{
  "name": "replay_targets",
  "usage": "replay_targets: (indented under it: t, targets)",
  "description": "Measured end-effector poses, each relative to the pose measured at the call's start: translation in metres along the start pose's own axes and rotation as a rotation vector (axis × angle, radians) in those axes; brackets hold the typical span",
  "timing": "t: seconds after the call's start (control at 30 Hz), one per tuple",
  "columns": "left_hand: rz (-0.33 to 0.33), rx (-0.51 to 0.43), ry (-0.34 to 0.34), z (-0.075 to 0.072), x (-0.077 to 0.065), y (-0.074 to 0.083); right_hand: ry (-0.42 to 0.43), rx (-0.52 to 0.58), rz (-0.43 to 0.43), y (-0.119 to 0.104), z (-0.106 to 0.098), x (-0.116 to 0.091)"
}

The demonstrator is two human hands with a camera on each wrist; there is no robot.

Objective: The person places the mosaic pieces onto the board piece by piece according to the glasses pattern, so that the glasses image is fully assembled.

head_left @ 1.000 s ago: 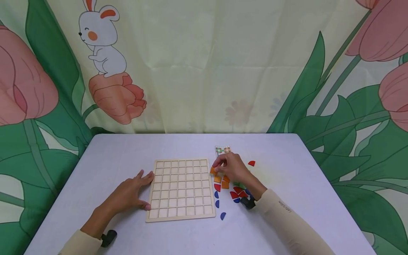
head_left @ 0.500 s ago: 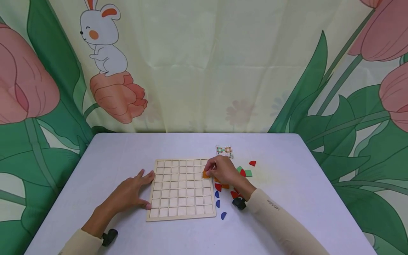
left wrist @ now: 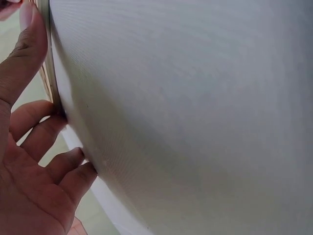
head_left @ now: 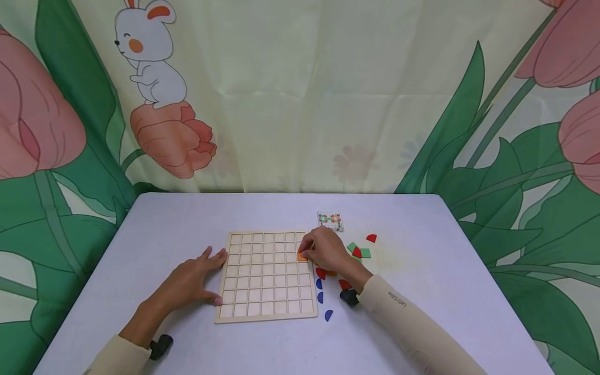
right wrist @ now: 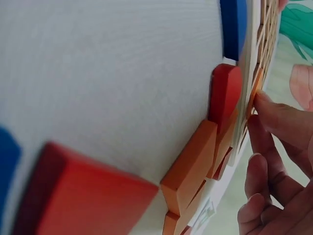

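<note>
Shifted left since a second ago, the right hand (head_left: 324,250) pinches an orange square tile (head_left: 302,257) in its fingers at the right column of the grid board (head_left: 267,282). The left hand (head_left: 189,281), fingers spread, touches the board's left edge. Blue semicircles (head_left: 329,315) lie right of it; past its far-right corner, a pattern card (head_left: 330,221).

Pieces (head_left: 321,273) rightward — nearside of board (head_left: 266,286) free

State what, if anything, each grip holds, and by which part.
The right grip pinches an orange tile toward its far edge; exact finger contact is partly hidden. The left grip holds nothing, only touching the left edge of the board.
</note>
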State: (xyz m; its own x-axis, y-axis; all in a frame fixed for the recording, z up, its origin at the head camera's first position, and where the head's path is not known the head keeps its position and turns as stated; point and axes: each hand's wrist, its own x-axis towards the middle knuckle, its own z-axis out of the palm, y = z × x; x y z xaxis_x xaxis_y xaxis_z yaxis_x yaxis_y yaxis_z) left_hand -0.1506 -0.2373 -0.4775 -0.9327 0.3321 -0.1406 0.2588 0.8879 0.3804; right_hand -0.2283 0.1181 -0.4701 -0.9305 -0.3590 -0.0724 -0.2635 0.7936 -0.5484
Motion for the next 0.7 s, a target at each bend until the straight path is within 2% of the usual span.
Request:
replay_targets:
  t: [0.13, 0.27, 0.5, 0.7]
  targets:
    - [-0.010, 0.004, -0.005, -0.001, 0.000, 0.000, 0.011, 0.034, 0.020, 0.002, -0.002, -0.001]
    - [-0.016, 0.008, -0.004, -0.001, 0.001, 0.001, 0.059, 0.057, 0.058, 0.009, -0.007, -0.003]
    - [-0.028, 0.005, -0.009, -0.002, 0.001, 0.003, 0.083, 0.047, 0.115, 0.022, -0.018, -0.008]
    - [-0.022, -0.001, -0.010, 0.000, 0.001, 0.001, 0.076, 0.006, 0.146, 0.025, -0.017, -0.010]
